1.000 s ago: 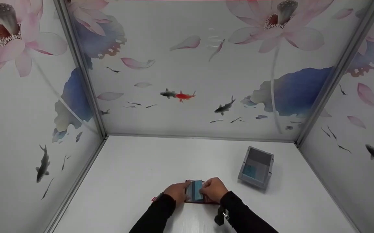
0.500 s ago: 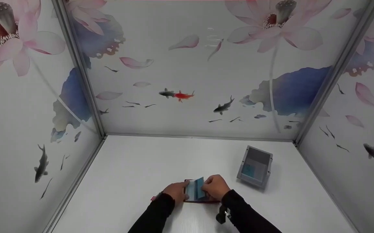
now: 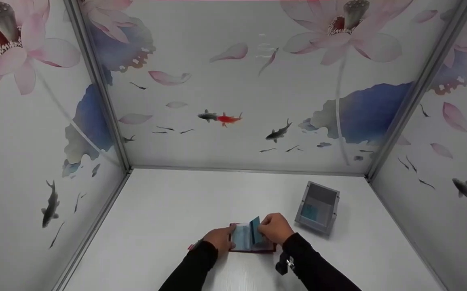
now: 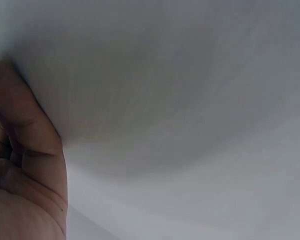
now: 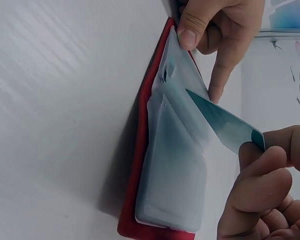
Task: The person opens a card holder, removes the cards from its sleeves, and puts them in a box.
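Observation:
A card holder with a red cover and clear plastic sleeves lies spread on the white table. My left hand grips its left side; in the right wrist view the thumb presses on a sleeve. Between thumb and fingers, my right hand pinches a teal card by one end. The card tilts up over the sleeves, and its far tip is visible in the right wrist view, above them. Only the curled edge of my left hand against the white surface shows in the left wrist view.
A grey bin stands to the right, beyond my right hand, with a flat blue-teal item inside. White panels printed with lotus flowers and fish enclose the table at the back and both sides.
The card has swung up and to the right off the sleeves as my right hand drew back rightward, uncovering more of the holder. My left hand has stayed at the holder.

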Demonstrator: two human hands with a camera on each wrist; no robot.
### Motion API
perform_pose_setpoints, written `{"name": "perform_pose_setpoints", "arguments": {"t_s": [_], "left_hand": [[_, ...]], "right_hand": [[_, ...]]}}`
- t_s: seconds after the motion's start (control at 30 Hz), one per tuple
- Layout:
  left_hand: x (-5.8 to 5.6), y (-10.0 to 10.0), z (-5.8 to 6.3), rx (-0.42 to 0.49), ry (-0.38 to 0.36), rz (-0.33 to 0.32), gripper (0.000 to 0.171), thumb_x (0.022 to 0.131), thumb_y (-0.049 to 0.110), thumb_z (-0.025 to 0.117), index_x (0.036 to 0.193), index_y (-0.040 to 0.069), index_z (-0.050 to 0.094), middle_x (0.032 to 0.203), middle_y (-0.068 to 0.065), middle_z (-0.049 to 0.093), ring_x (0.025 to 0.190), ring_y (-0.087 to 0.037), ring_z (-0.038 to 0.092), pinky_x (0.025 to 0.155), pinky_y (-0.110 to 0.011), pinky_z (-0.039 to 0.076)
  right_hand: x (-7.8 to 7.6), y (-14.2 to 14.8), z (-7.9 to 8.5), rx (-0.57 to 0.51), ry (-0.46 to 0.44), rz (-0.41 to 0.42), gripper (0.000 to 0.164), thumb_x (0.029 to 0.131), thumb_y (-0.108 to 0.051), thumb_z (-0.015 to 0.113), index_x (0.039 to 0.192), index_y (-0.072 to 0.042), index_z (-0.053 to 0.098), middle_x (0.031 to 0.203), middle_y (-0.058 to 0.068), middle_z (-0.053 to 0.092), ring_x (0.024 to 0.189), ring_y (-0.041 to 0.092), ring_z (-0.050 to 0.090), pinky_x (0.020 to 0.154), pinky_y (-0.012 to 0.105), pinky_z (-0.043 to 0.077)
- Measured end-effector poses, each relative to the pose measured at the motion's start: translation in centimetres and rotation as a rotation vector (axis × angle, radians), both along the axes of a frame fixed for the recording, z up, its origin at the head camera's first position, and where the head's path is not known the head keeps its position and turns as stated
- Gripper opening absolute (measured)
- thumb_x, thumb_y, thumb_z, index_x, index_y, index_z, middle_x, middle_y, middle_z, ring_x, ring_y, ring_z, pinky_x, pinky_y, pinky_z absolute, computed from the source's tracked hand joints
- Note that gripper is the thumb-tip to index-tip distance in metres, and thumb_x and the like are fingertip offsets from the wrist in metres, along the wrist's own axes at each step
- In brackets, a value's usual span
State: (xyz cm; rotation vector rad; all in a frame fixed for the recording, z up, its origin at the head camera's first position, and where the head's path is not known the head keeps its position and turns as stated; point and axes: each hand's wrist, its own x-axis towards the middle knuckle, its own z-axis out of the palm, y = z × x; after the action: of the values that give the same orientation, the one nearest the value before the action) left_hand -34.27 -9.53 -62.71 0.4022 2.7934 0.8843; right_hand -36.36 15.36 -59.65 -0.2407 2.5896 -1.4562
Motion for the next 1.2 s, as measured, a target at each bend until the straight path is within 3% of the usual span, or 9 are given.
{"name": "perform_pose_setpoints", "arguments": {"t_s": [0.13,0.3,0.4,0.57,0.8,1.2], "left_hand": [[-0.3,0.0,0.0,-0.005,-0.006,-0.019,0.065,0.106,0.011,0.079,0.168,0.009,0.057,0.154,-0.026,0.071,0.145,-0.047,0.067,0.119,-0.061,0.056],[-1.3,0.1,-1.7,-0.049,0.01,-0.016,0.065,0.106,0.015,0.079,0.168,0.014,0.058,0.154,-0.022,0.072,0.144,-0.043,0.068,0.118,-0.058,0.057],[-1.6,0.2,-2.1,-0.055,0.014,-0.016,0.065,0.106,0.015,0.08,0.167,0.013,0.058,0.154,-0.023,0.072,0.144,-0.044,0.068,0.118,-0.058,0.057],[-1.0,0.1,-1.1,-0.066,-0.009,-0.021,0.065,0.107,0.015,0.078,0.169,0.013,0.056,0.157,-0.023,0.07,0.147,-0.045,0.066,0.121,-0.059,0.055],[0.2,0.0,0.9,-0.041,-0.025,-0.046,0.065,0.106,0.009,0.077,0.167,0.008,0.057,0.152,-0.028,0.071,0.144,-0.049,0.067,0.117,-0.06,0.057],[0.3,0.2,0.9,-0.036,-0.032,-0.037,0.063,0.107,0.011,0.077,0.167,0.009,0.057,0.154,-0.028,0.07,0.146,-0.05,0.065,0.12,-0.063,0.054]], "right_hand": [[-0.1,0.5,0.8,-0.011,-0.004,-0.011,0.012,0.097,-0.001,0.07,0.086,-0.001,0.075,0.07,0.007,0.071,0.058,0.015,0.06,0.055,0.031,0.052],[0.0,1.0,1.5,-0.013,0.019,-0.015,0.013,0.095,-0.001,0.07,0.083,-0.001,0.075,0.069,0.009,0.07,0.053,0.015,0.057,0.055,0.032,0.051],[0.0,1.4,1.8,-0.015,0.025,-0.026,0.014,0.096,-0.001,0.07,0.083,-0.002,0.074,0.069,0.009,0.07,0.052,0.013,0.055,0.054,0.031,0.049],[-0.2,2.1,2.4,-0.023,0.02,-0.043,0.016,0.097,-0.001,0.069,0.081,-0.003,0.072,0.066,0.006,0.066,0.052,0.013,0.054,0.054,0.028,0.047],[-0.3,3.3,3.1,-0.04,-0.014,-0.076,0.014,0.098,-0.003,0.069,0.085,-0.001,0.074,0.072,0.01,0.071,0.056,0.013,0.055,0.055,0.029,0.046],[-0.9,6.0,3.3,0.014,-0.008,-0.181,0.016,0.097,-0.003,0.071,0.081,-0.005,0.072,0.069,0.003,0.066,0.057,0.013,0.055,0.053,0.027,0.046]]}}
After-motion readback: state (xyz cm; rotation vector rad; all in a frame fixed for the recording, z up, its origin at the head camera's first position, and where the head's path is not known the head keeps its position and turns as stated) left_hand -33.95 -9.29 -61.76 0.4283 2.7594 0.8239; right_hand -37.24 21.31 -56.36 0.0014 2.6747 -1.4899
